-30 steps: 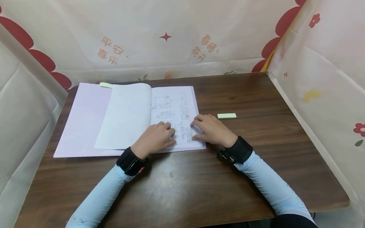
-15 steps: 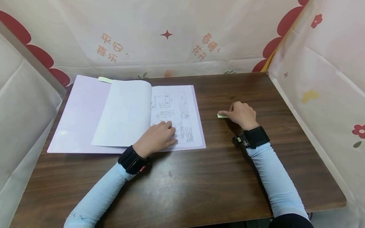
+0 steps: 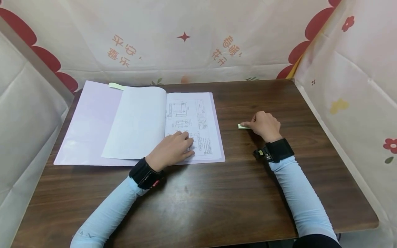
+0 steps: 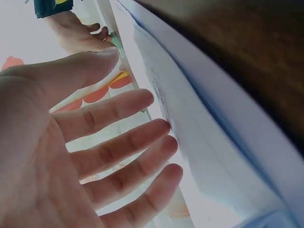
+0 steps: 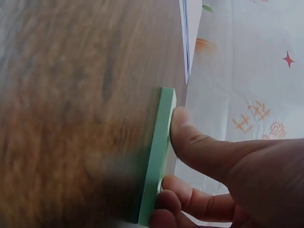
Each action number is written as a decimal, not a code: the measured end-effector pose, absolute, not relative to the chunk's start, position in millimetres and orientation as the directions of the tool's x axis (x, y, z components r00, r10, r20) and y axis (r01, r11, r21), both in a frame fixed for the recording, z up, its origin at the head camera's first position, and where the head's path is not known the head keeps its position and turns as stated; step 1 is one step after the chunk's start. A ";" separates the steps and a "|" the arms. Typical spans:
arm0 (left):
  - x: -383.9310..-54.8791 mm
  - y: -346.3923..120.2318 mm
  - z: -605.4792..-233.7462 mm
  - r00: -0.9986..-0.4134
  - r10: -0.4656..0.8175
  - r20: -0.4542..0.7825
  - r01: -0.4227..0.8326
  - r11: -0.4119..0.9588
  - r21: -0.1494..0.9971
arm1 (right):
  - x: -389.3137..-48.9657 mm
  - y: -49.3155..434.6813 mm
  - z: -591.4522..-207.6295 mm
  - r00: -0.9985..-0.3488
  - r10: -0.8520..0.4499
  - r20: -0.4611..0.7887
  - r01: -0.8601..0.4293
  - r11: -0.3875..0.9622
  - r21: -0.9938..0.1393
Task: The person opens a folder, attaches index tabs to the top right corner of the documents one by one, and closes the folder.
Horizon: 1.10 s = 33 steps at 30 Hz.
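An open booklet (image 3: pixel 218 141) with a lilac cover lies at the left of the table, its right page (image 3: pixel 195 106) printed with line drawings. My left hand (image 3: pixel 171 150) rests on the lower part of that page; the left wrist view shows its fingers spread and nearly straight. To the right of the booklet, my right hand (image 3: pixel 265 124) is at a narrow pale-green sticky note pad (image 3: pixel 242 126). In the right wrist view the thumb lies on the face of the pad (image 5: pixel 156 152) and the curled fingers hold its other end. The hand hides much of the pad.
A pale-green sticky tab (image 3: pixel 116 86) sticks out from the top of the turned blank page (image 3: pixel 136 120). The wooden table (image 3: pixel 198 203) extends in front of the booklet. A printed cloth (image 3: pixel 186 20) hangs behind it and along both sides.
My right hand has left the booklet's right edge and gone right to the sticky note pad, where it now holds it. The left hand has stayed on the page.
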<state>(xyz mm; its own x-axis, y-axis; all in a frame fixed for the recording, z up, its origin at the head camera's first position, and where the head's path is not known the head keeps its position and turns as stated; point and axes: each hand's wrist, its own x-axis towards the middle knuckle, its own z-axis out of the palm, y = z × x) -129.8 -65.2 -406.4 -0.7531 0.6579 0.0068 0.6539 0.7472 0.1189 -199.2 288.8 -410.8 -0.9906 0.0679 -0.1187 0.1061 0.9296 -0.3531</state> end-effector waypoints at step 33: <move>-179.0 122.7 -394.7 -0.653 0.731 -0.199 0.757 0.622 -0.202 | -203.7 308.2 -397.5 -0.964 -0.082 -0.252 0.054 0.869 -0.492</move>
